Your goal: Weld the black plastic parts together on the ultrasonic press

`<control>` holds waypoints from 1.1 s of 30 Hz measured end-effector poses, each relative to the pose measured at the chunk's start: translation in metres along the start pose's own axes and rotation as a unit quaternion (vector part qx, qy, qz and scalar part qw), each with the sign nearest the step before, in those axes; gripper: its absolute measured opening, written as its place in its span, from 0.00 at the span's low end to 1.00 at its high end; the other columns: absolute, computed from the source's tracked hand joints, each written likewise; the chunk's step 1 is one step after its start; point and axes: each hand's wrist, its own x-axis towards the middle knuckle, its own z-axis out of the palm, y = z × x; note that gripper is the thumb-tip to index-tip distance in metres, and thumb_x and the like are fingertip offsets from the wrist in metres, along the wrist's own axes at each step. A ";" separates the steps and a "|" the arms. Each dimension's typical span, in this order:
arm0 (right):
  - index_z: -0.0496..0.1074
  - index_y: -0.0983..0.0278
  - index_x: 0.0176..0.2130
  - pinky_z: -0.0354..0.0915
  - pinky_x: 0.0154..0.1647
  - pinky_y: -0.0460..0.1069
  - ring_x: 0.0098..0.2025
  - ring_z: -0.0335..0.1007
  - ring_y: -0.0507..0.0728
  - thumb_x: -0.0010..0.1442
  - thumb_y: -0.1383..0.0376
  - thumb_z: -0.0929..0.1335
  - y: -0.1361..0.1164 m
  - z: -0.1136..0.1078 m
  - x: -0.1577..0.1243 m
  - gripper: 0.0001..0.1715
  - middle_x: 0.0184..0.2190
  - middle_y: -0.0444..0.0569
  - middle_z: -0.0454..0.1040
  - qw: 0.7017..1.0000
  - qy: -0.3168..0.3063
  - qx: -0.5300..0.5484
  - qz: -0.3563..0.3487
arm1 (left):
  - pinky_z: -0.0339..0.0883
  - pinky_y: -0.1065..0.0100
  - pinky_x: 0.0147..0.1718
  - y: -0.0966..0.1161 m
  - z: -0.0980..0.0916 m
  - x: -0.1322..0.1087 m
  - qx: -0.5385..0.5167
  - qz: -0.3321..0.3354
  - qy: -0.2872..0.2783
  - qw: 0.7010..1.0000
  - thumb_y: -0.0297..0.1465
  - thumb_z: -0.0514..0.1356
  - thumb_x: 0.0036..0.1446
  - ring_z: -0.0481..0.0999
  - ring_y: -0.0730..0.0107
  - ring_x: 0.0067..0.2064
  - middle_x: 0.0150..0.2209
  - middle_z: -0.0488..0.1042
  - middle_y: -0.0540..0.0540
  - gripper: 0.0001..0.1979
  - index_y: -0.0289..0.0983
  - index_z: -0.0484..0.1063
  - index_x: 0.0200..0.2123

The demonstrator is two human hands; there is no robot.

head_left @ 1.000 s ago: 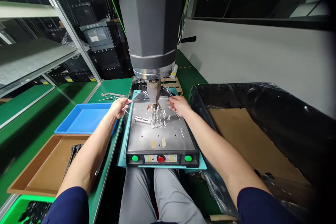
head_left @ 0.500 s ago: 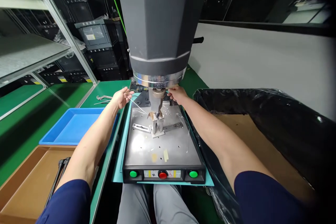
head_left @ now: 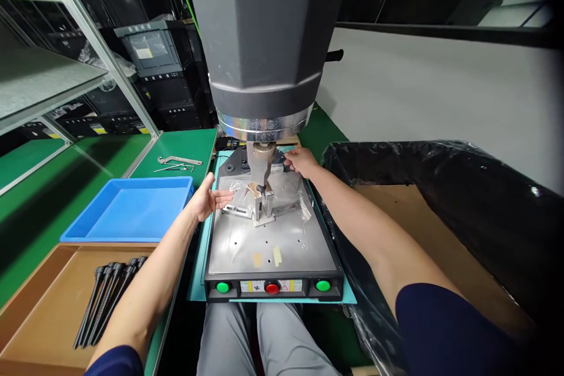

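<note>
My left hand (head_left: 208, 198) is open, its fingers stretched toward the left side of the metal fixture (head_left: 263, 214). Clear plastic film (head_left: 240, 187) lies by those fingertips, and more crumpled film lies to the right of the fixture. My right hand (head_left: 301, 161) is at the back right of the machine's steel plate (head_left: 247, 252), fingers bent together; what they pinch, if anything, I cannot make out. Between the hands, the machine's metal tool (head_left: 261, 165) points down onto the fixture, where a small dark piece (head_left: 261, 189) sits under its tip.
The grey machine head (head_left: 273, 23) hangs over the plate. Green buttons (head_left: 222, 287) and a red button (head_left: 272, 288) line its front. At left are a blue tray (head_left: 150, 211), a brown tray (head_left: 48, 305) with several black rods (head_left: 108, 299), and a wrench (head_left: 180, 160). A film-lined box (head_left: 396, 170) stands right.
My left hand has come down and toward me, its fingers opening away from the clear strand. The film now lies bunched around the fixture. My right hand has barely moved.
</note>
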 end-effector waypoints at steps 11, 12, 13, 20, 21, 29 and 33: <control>0.71 0.68 0.35 0.44 0.10 0.41 0.11 0.55 0.45 0.62 0.67 0.69 0.013 -0.001 -0.002 0.06 0.17 0.43 0.71 0.999 -0.003 -0.044 0.031 | 0.69 0.70 0.29 -0.027 0.027 -0.034 0.055 0.167 -0.024 0.984 0.32 0.73 0.41 0.77 0.70 0.27 0.26 0.77 0.50 0.58 0.32 0.40 0.68; 0.71 0.69 0.34 0.44 0.10 0.41 0.11 0.55 0.45 0.63 0.67 0.69 0.014 -0.001 -0.002 0.06 0.17 0.43 0.71 0.998 -0.003 -0.049 0.033 | 0.69 0.71 0.28 -0.027 0.028 -0.034 0.051 0.163 -0.025 0.985 0.32 0.73 0.41 0.77 0.70 0.26 0.26 0.77 0.51 0.57 0.32 0.42 0.68; 0.72 0.69 0.33 0.44 0.10 0.41 0.11 0.55 0.45 0.63 0.66 0.69 0.015 -0.002 -0.002 0.07 0.17 0.43 0.71 0.998 -0.002 -0.054 0.036 | 0.68 0.71 0.27 -0.028 0.028 -0.034 0.045 0.157 -0.024 0.986 0.32 0.73 0.41 0.77 0.71 0.26 0.26 0.77 0.51 0.56 0.32 0.44 0.67; 0.71 0.69 0.32 0.47 0.10 0.40 0.12 0.58 0.46 0.61 0.62 0.71 0.021 -0.004 -0.005 0.12 0.16 0.45 0.70 0.997 -0.005 -0.061 0.054 | 0.64 0.74 0.22 -0.031 0.024 -0.030 0.029 0.133 -0.010 0.991 0.31 0.72 0.41 0.74 0.74 0.22 0.26 0.74 0.53 0.50 0.32 0.51 0.64; 0.71 0.69 0.32 0.48 0.10 0.40 0.13 0.59 0.47 0.61 0.61 0.71 0.022 -0.005 -0.006 0.12 0.16 0.45 0.70 0.997 -0.007 -0.058 0.056 | 0.64 0.74 0.22 -0.032 0.023 -0.029 0.032 0.132 -0.006 0.991 0.31 0.72 0.42 0.74 0.75 0.22 0.26 0.74 0.53 0.49 0.33 0.51 0.64; 0.68 0.67 0.32 0.50 0.10 0.40 0.13 0.60 0.47 0.60 0.68 0.71 0.025 -0.014 -0.009 0.07 0.18 0.43 0.70 0.998 -0.017 -0.025 0.055 | 0.63 0.73 0.22 -0.040 0.014 -0.024 0.042 0.152 -0.017 0.987 0.31 0.68 0.45 0.72 0.76 0.21 0.28 0.75 0.52 0.46 0.35 0.51 0.65; 0.68 0.67 0.32 0.46 0.09 0.40 0.12 0.58 0.46 0.59 0.70 0.71 0.028 -0.013 -0.008 0.06 0.17 0.43 0.70 0.998 -0.016 -0.024 0.051 | 0.62 0.73 0.22 -0.039 0.015 -0.028 0.044 0.150 -0.022 0.987 0.31 0.68 0.45 0.72 0.76 0.21 0.28 0.74 0.52 0.46 0.34 0.50 0.65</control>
